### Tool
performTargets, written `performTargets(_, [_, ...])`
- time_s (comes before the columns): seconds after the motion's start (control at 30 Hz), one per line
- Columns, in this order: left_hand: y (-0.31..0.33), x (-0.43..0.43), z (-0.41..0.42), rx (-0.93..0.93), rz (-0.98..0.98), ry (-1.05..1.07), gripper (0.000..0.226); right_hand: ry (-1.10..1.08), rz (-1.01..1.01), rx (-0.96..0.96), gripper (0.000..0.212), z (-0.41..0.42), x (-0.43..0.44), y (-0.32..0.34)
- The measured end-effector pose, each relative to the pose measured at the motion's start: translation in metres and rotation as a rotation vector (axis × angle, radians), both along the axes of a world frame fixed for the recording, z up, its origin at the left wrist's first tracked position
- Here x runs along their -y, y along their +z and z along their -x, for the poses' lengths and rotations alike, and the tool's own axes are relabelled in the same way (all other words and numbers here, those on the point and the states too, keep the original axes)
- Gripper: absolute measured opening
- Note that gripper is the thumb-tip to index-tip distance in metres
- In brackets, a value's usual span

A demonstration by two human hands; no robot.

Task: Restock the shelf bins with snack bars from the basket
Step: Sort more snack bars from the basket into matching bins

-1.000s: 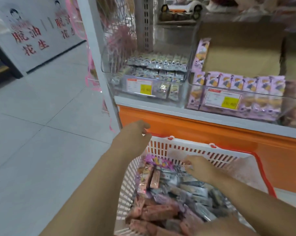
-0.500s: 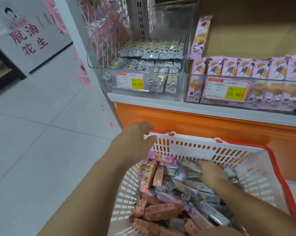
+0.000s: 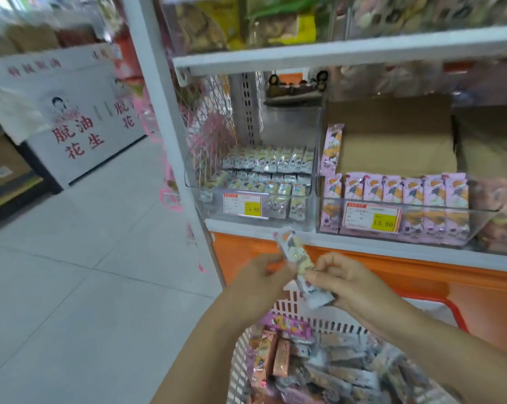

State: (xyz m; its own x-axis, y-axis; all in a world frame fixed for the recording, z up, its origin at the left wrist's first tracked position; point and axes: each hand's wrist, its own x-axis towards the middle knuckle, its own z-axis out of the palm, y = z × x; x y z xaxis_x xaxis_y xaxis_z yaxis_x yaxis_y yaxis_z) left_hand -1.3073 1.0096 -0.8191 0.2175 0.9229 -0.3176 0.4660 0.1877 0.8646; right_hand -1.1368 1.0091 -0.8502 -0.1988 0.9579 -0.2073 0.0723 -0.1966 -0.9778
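A white snack bar point(image 3: 300, 266) with a grey end is held up above the basket, tilted, between both hands. My left hand point(image 3: 261, 282) pinches its upper part and my right hand point(image 3: 351, 284) grips its lower end. Below them the white basket point(image 3: 237, 371) with a red rim holds several pink, orange and grey snack bars. On the shelf a clear bin point(image 3: 309, 209) holds rows of white bars, and the clear bin to its right point(image 3: 438, 220) holds pink bars.
An orange panel point(image 3: 421, 284) runs under the white shelf edge. A white upright post point(image 3: 162, 118) stands left of the bins. Grey tiled floor point(image 3: 86, 258) spreads to the left. Packaged goods fill the upper shelf point(image 3: 334, 52).
My right hand has lifted a white snack bar out of the basket. My left hand left the basket rim and took hold of the bar's top. The view tilted upward.
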Motion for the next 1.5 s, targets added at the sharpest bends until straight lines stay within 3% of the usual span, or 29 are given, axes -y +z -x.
performTargets(0.17, [0.012,0.000,-0.001,0.442,-0.106,0.280,0.025,0.014,-0.240,0.181,0.018,0.031,-0.001,0.046])
performTargets(0.27, [0.020,-0.006,0.008,0.539,-0.187,0.392,0.030,0.076,-0.528,0.451,0.045,0.044,-0.009,0.060])
performTargets(0.37, [0.024,-0.018,0.020,0.475,-0.267,0.425,0.027,0.173,-0.718,0.616,0.056,0.054,-0.026,0.073])
performTargets(0.57, [0.038,-0.070,0.039,0.336,-0.461,0.412,0.011,0.128,-0.635,0.577,0.048,0.078,-0.090,0.095])
performTargets(0.63, [0.043,-0.092,0.046,0.251,-0.548,0.348,0.015,0.134,-0.628,0.532,0.046,0.085,-0.115,0.101])
performTargets(0.77, [0.042,-0.134,0.064,-0.257,-0.703,0.225,0.028,0.112,-0.522,0.483,0.042,0.095,-0.159,0.095])
performTargets(0.83, [0.037,-0.149,0.073,-0.523,-0.724,0.147,0.032,0.117,-0.450,0.532,0.044,0.100,-0.176,0.086])
performTargets(0.9, [0.028,-0.155,0.082,-0.673,-0.736,0.088,0.035,0.161,-0.376,0.618,0.040,0.106,-0.188,0.076])
performTargets(1.0, [0.010,-0.155,0.093,-0.703,-0.849,0.054,0.046,0.267,-0.291,0.697,0.028,0.116,-0.201,0.064])
performTargets(1.37, [-0.016,-0.158,0.098,-0.681,-0.984,0.133,0.036,0.423,-0.294,0.960,0.036,0.121,-0.209,0.065])
performTargets(1.5, [-0.007,-0.149,0.093,-0.640,-0.910,0.132,0.041,0.355,-0.331,0.834,0.038,0.111,-0.197,0.067])
